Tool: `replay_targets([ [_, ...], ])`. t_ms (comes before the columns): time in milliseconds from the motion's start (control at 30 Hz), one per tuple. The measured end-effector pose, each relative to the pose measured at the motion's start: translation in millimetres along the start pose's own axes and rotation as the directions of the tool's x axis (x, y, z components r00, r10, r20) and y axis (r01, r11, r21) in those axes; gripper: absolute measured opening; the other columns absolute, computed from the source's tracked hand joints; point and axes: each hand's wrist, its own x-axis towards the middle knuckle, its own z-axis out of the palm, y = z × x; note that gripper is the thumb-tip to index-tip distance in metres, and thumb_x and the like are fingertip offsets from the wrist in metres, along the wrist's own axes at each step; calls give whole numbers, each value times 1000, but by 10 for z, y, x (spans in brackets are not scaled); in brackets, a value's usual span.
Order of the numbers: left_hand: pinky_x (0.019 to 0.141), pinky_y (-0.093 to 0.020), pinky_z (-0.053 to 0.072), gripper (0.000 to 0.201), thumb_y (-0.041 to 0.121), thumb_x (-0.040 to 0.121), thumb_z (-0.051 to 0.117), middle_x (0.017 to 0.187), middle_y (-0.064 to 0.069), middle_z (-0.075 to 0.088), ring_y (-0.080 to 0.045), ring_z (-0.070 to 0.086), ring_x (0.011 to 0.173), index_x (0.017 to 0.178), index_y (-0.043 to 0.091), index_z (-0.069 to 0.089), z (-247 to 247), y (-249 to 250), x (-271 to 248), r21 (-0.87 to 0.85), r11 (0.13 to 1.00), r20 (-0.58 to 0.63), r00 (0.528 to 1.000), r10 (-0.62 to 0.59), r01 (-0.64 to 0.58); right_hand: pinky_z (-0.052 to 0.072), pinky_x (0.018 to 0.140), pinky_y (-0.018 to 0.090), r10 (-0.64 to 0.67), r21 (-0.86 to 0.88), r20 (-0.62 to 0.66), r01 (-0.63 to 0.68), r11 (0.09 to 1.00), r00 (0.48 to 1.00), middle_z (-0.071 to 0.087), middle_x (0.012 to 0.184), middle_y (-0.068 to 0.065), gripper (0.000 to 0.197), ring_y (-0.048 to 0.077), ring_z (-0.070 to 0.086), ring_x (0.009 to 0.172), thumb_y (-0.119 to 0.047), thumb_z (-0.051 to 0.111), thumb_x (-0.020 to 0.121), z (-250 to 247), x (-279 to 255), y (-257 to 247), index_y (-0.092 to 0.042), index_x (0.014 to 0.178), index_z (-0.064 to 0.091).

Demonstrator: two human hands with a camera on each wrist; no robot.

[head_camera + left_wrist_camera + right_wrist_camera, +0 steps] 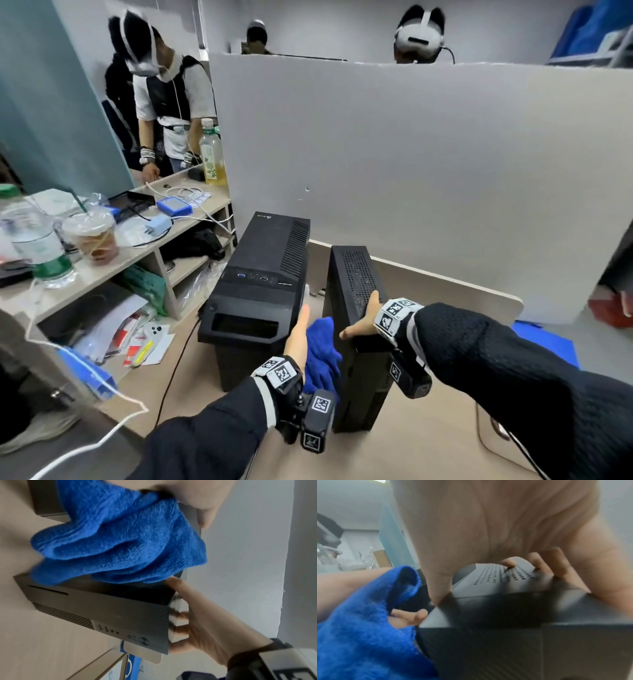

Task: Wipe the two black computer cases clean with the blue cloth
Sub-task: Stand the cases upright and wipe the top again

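Two black computer cases stand on the beige table [428,445]: a wide tower [263,274] on the left and a slim case [352,370] on the right. My left hand [300,334] reaches into the gap between them and holds the blue cloth [322,356] bunched against the slim case's left side [96,608]. The cloth [120,545] hangs from that hand. My right hand [363,319] grips the slim case's top front corner [505,615], thumb on the left side, fingers [510,562] on the perforated top.
A white partition [411,154] rises close behind the cases. On the left is a shelf unit [144,253] crowded with cups, bottles, cables and papers. A black cable [178,359] runs across the table beside the tower. Other people stand beyond.
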Motion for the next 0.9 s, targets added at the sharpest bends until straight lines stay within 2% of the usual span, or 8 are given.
replay_targets([
  [100, 69, -36, 51, 97, 83, 74, 46, 78, -28, 68, -34, 66, 68, 82, -12, 65, -81, -131, -8, -30, 997, -15, 997, -72, 71, 37, 106, 43, -7, 14, -6, 7, 1000, 1000, 39, 143, 18, 135, 36, 41, 130, -72, 72, 45, -57, -63, 62, -9, 148, 11],
  [233, 100, -48, 44, 136, 94, 29, 65, 121, -21, 64, -36, 64, 109, 129, 1, 58, -395, -446, 693, -116, 992, -120, 991, -61, 47, 38, 106, 45, 9, 45, -34, -7, 999, 999, 29, 142, 22, 126, 39, 38, 130, -63, 72, 54, -6, -137, 30, -15, 151, 7],
  [300, 99, -54, 44, 135, 92, 23, 68, 118, -20, 66, -39, 65, 107, 127, 6, 60, -566, -513, 959, -216, 976, -187, 982, -38, -4, 38, 106, 45, -2, 51, -44, 4, 999, 999, 29, 142, 22, 128, 39, 38, 130, -65, 71, 54, 26, -133, -34, -15, 152, 5],
  [400, 94, -55, 48, 112, 86, 35, 71, 107, -18, 70, -38, 68, 96, 115, 7, 65, -466, -317, 396, -315, 944, -219, 975, 24, -94, 34, 109, 44, 23, 43, -50, -21, 999, 998, 25, 147, 23, 131, 39, 33, 134, -70, 66, 59, 58, -185, -189, -9, 152, -3],
  [467, 92, -46, 52, 74, 66, 63, 71, 98, -16, 70, -33, 68, 89, 104, 5, 66, -397, -145, 72, -330, 912, -307, 942, 139, -242, 27, 111, 44, 65, 76, -52, -61, 995, 997, 21, 149, 25, 127, 41, 27, 138, -72, 61, 66, 84, -240, -339, -3, 151, -5],
  [567, 71, -36, 50, 36, 40, 73, 62, 74, -12, 65, -29, 60, 65, 80, 6, 64, -482, -10, -111, -258, 913, -417, 889, 191, -317, 25, 114, 47, 112, 136, -63, -103, 985, 992, 24, 148, 29, 127, 43, 26, 138, -72, 59, 66, 78, -258, -617, 0, 150, -2],
  [733, 68, -34, 45, 30, 36, 80, 59, 74, -11, 62, -29, 56, 69, 80, 6, 61, -844, -4, -254, -198, 919, -431, 872, 232, -342, 28, 111, 49, 152, 129, -39, -146, 981, 988, 29, 147, 25, 130, 42, 33, 135, -71, 62, 59, 39, -238, -976, -2, 150, 1],
  [900, 88, -41, 50, 41, 46, 75, 63, 93, -14, 68, -33, 64, 89, 88, 7, 63, -1126, -46, -298, -161, 929, -427, 872, 239, -333, 25, 111, 52, 173, 113, -26, -169, 979, 985, 22, 149, 26, 132, 44, 29, 136, -69, 62, 59, 99, -190, -1212, -2, 150, -5],
])
